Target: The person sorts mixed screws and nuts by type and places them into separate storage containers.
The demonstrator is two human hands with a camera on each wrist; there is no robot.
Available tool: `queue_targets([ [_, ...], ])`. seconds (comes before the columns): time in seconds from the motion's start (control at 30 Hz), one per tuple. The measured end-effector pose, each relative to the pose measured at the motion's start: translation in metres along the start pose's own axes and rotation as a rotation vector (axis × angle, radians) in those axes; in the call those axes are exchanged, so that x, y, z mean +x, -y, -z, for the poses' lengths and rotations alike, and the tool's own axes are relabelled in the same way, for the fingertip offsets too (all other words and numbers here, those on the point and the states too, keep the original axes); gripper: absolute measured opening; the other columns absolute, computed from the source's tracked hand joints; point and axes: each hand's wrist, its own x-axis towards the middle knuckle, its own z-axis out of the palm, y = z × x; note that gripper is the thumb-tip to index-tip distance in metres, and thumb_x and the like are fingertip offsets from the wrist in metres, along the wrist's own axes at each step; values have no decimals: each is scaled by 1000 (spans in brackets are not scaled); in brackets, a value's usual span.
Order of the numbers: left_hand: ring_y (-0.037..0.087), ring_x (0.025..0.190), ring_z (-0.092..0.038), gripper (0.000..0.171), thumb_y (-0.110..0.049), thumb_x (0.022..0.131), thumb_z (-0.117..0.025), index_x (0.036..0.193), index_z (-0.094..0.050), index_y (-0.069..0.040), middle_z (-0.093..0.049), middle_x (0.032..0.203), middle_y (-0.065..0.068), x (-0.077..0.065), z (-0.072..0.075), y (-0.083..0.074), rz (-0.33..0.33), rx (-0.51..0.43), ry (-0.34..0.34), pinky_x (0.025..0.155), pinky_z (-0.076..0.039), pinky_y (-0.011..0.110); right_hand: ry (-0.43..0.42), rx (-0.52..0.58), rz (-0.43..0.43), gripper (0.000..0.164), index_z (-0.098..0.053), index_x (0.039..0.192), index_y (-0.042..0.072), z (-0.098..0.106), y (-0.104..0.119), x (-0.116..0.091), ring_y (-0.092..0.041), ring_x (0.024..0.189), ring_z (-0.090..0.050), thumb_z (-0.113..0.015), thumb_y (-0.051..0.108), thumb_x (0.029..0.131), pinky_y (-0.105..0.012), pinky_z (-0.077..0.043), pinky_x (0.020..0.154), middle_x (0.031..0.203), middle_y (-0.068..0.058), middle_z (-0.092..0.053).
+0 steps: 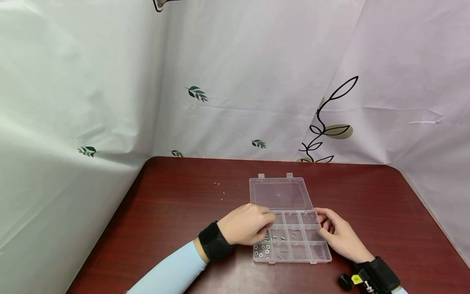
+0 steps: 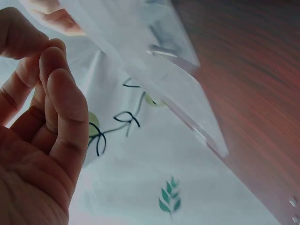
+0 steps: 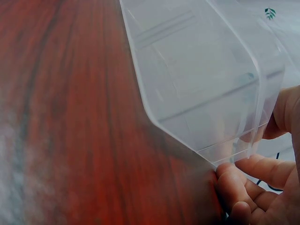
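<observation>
A clear plastic compartment box (image 1: 292,245) stands on the table with its lid (image 1: 282,192) folded back. My left hand (image 1: 250,223) is over the box's left compartments, fingers curled. In the left wrist view the thumb and index fingertips (image 2: 55,46) meet; I cannot tell if something small sits between them. My right hand (image 1: 341,237) grips the box's right side, thumb and fingers at its wall (image 3: 262,93) in the right wrist view. Small metal nuts (image 1: 260,255) lie in the front left compartment. Small screws (image 1: 294,234) lie in several others.
Several tiny screw-like pieces (image 1: 222,199) lie loose on the dark red wooden table (image 1: 176,196), left of the lid. White cloth (image 1: 235,81) with leaf prints hangs behind the table and at its sides.
</observation>
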Motion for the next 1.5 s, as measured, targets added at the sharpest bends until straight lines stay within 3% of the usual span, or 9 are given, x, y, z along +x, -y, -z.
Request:
queue_targets([
  [0.17,1,58,-39,20,-9,77,-65,75,-48,-20,-39,69,-11,29,-7,-8,-7,31,-21,55,-34,17,-5,-2,-7,47,-57,130,6,0,0,0,-6,74,-49,-65,-7,86,-23,-38,63,96,-2,-53],
  [0.37,2,58,-40,15,-12,81,-66,80,-54,-20,-40,70,-10,57,-12,-15,-4,61,1,56,-34,16,5,7,-11,47,-56,132,5,-1,-2,0,-6,74,-49,-65,-7,88,-24,-38,63,97,-3,-54],
  [0.6,1,64,-44,7,-17,85,-67,90,-62,-19,-48,77,-10,72,-13,-18,-27,62,48,59,-36,16,7,12,0,47,-56,131,6,-2,-3,0,-6,74,-49,-65,-8,87,-23,-39,62,97,-2,-53],
  [0.67,1,67,-47,17,-24,85,-71,99,-65,-18,-51,84,-9,72,-13,-19,-25,64,82,62,-39,16,13,13,-1,47,-56,131,6,-2,-3,0,-6,74,-49,-64,-7,88,-24,-39,62,97,-2,-53],
  [0.77,2,76,-51,41,-37,83,-74,118,-65,-18,-54,99,-7,67,-12,-19,2,65,119,67,-43,15,14,8,1,46,-56,132,5,-2,-3,0,-6,74,-49,-64,-7,88,-24,-39,63,97,-2,-53],
  [0.87,2,84,-53,51,-44,83,-75,125,-63,-19,-54,111,-6,59,-10,-16,34,61,121,73,-44,15,6,4,3,46,-56,131,5,-2,-2,1,-6,74,-49,-64,-7,87,-24,-39,63,96,-3,-53],
  [1.07,5,91,-54,46,-41,83,-74,122,-63,-18,-54,112,-6,39,1,0,82,56,73,75,-48,19,-18,4,17,49,-58,129,5,-3,-2,1,-5,74,-49,-65,-10,84,-22,-39,62,95,-3,-54],
  [1.3,10,86,-53,42,-36,83,-74,119,-64,-15,-53,103,-3,6,9,32,181,82,7,73,-50,25,-27,12,33,51,-58,129,7,-3,-3,1,-5,74,-49,-66,-11,82,-21,-39,62,96,-3,-54],
  [1.5,13,83,-54,37,-30,83,-74,115,-65,-14,-53,99,-2,-26,9,61,300,99,37,73,-51,30,-29,15,37,50,-58,129,5,-4,-5,1,-5,74,-49,-67,-11,82,-21,-39,62,96,-3,-55],
])
